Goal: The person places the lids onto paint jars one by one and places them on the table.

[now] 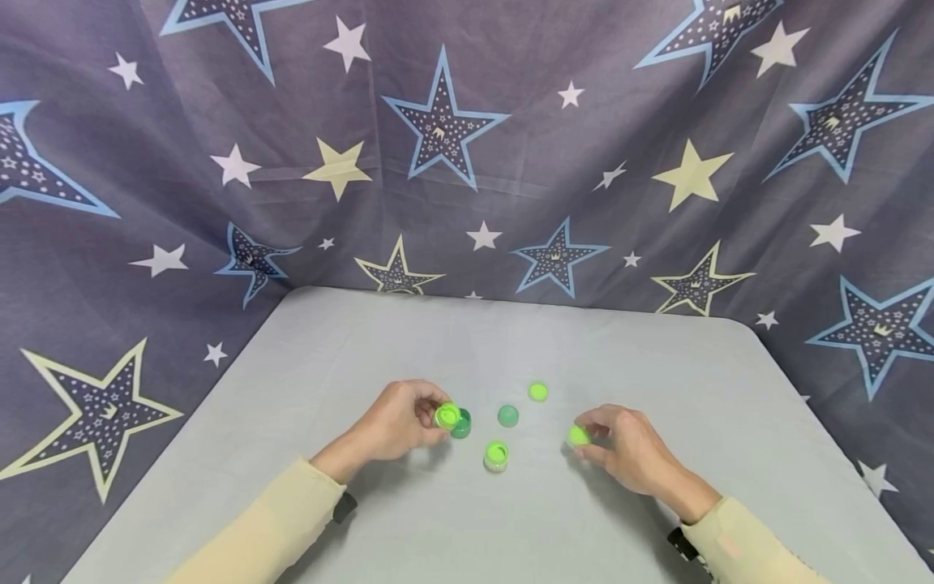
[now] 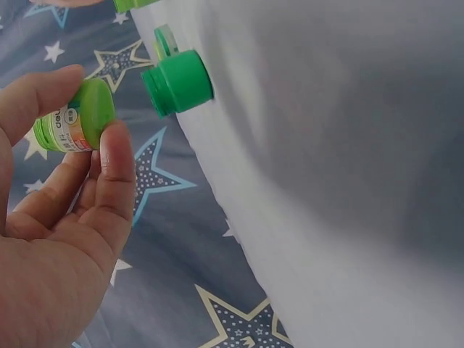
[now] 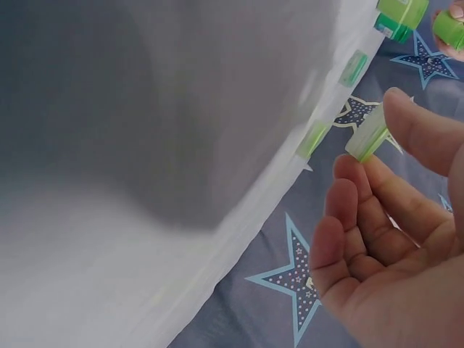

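My left hand [image 1: 403, 420] grips a small light green paint jar [image 1: 447, 416] by its sides, held up with its top uncovered. In the left wrist view, thumb and fingers pinch this labelled jar [image 2: 76, 118]. Close beside it, a darker green jar [image 1: 461, 424] stands on the table, also uncovered. My right hand [image 1: 631, 451] pinches a light green lid [image 1: 579, 436] between thumb and fingertips; the right wrist view shows this lid [image 3: 367, 134] from its edge. Between the hands, another uncovered light green jar [image 1: 496, 457] stands upright.
On the table [image 1: 409, 519], a darker green lid [image 1: 507, 416] and another light green lid [image 1: 538, 392] lie flat beyond the middle jar. A star-patterned cloth [image 1: 503, 154] hangs behind the table's far edge and along its sides.
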`<state>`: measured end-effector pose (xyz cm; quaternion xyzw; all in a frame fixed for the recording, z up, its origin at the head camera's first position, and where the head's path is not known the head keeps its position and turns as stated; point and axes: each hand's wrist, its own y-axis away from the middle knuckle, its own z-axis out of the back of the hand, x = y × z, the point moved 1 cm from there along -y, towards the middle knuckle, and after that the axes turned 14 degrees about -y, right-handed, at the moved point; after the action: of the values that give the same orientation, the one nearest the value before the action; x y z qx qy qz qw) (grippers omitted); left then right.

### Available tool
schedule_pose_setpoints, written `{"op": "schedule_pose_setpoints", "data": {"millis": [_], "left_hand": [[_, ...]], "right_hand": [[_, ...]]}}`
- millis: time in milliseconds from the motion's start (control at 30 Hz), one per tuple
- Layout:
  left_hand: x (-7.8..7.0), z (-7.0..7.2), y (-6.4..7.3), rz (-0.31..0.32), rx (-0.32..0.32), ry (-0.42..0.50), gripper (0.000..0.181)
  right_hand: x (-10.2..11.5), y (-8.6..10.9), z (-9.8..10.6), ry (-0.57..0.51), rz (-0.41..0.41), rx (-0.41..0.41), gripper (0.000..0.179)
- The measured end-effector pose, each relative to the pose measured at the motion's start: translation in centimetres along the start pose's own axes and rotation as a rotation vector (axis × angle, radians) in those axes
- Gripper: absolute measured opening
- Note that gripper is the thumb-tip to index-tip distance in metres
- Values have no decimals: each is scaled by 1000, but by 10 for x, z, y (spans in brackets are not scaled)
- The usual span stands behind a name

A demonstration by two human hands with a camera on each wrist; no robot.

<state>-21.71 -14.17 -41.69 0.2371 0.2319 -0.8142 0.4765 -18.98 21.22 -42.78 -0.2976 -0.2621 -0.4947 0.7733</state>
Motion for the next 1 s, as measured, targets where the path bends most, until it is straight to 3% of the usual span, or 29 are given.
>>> {"op": "schedule_pose_setpoints", "data": {"millis": [1000], "left_hand": [[-17,-14,13,-31,38,53,36]], "right_hand": [[26,0,-19,-74,72,-97,27]]}}
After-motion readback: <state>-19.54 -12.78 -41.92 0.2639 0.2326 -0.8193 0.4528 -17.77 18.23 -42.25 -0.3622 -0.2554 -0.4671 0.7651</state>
